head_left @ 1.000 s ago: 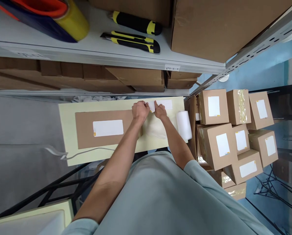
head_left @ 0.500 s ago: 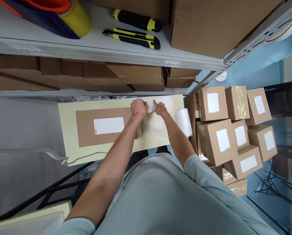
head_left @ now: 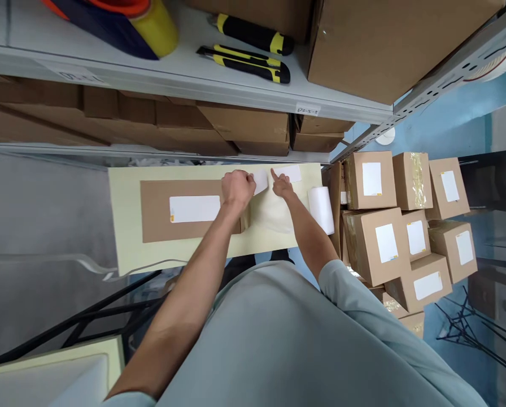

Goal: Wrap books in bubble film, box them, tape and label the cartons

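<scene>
My left hand is closed on one edge of a white label, which hangs out to the right of the fist with a curled edge. My right hand is just right of it, index finger stretched out and the other fingers partly bent, with nothing seen in it. Beyond that finger, a second white label strip lies on the pale yellow tabletop. Below my left hand lies a flat cardboard box with a white label on top; my left forearm hides part of its right end.
A white roll rests at the table's right end. Labelled cartons are stacked on the right. Above the table, a metal shelf holds yellow-black utility knives, a tape dispenser and cardboard boxes. A grey cable crosses the table's near left corner.
My right index finger has come away from the label in my left hand, leaving a small gap. That label's free edge now curls. The camera view has shifted slightly.
</scene>
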